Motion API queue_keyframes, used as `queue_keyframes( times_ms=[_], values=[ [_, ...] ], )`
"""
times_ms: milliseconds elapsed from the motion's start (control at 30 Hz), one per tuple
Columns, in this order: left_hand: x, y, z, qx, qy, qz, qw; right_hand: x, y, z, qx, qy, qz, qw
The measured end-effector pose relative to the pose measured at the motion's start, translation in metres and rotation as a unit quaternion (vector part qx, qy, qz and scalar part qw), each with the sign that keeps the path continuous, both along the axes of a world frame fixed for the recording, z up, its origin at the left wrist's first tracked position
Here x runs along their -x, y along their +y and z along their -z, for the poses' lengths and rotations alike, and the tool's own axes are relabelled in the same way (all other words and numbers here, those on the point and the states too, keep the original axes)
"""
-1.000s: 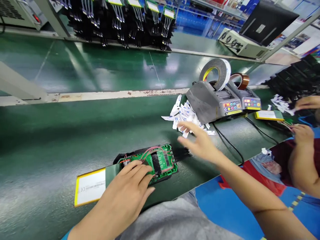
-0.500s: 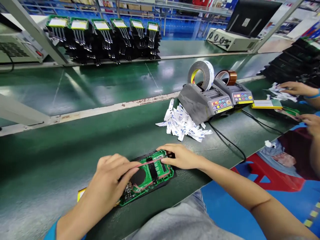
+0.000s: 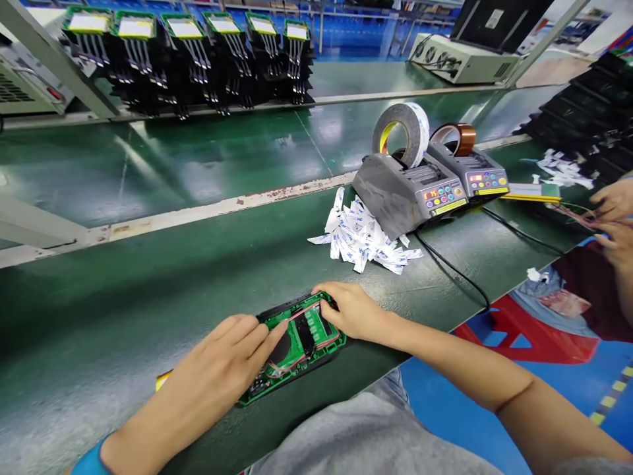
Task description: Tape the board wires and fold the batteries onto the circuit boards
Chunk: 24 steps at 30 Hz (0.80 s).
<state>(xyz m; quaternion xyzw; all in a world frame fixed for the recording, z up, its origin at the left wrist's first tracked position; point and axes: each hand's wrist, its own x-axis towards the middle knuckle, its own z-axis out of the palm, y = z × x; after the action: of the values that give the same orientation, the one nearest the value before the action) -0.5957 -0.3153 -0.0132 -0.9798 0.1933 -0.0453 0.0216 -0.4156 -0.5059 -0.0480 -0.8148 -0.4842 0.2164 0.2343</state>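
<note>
A green circuit board in a black casing (image 3: 293, 344) lies tilted on the bench before me, with a round dark area and a black strip across it. Thin red wires (image 3: 302, 313) run along its far and near edges. My left hand (image 3: 232, 356) covers the board's left end, fingers together, a fingertip on the far wire; its thumb is mostly hidden. At the right end, my right hand (image 3: 352, 311) grips the casing, thumb over the rim by the wire and fingers behind it. A yellow-edged piece (image 3: 162, 380) peeks out beyond my left forearm.
White tape strips (image 3: 363, 234) lie heaped beside two tape dispensers (image 3: 413, 194), whose black cable (image 3: 455, 270) crosses the bench. Stacked black units with green-framed tops (image 3: 222, 63) stand at the back. A co-worker's hands (image 3: 616, 224) handle wires at right.
My left hand has shifted right along the far wire, which now lies lower, against the casing's edge. My right hand keeps its hold. The co-worker's far hand has come down toward the other hand.
</note>
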Motion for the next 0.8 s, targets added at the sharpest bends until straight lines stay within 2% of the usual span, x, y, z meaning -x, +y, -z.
queue_keyframes(
  times_ms=[100,167,300,467,600,800],
  values=[
    [-0.007,-0.003,-0.001,-0.076,0.009,0.020,0.997,0.001,0.003,-0.004,0.021,-0.012,0.007,1.000],
    [-0.011,-0.006,-0.001,-0.094,0.017,0.024,0.995,0.001,0.005,-0.004,0.034,-0.021,0.010,0.999],
    [-0.020,-0.009,0.000,-0.087,0.029,0.010,0.996,0.001,0.004,-0.003,0.052,-0.031,0.006,0.998],
    [-0.029,-0.003,0.001,-0.041,0.078,-0.015,0.996,0.001,0.004,-0.001,0.063,-0.032,-0.001,0.998],
    [-0.030,0.000,0.004,-0.018,0.079,-0.036,0.996,0.001,0.005,-0.001,0.068,-0.030,-0.007,0.997],
    [-0.024,-0.012,0.005,-0.079,0.064,-0.044,0.994,0.000,0.006,-0.007,0.067,-0.058,-0.017,0.996]
  ],
)
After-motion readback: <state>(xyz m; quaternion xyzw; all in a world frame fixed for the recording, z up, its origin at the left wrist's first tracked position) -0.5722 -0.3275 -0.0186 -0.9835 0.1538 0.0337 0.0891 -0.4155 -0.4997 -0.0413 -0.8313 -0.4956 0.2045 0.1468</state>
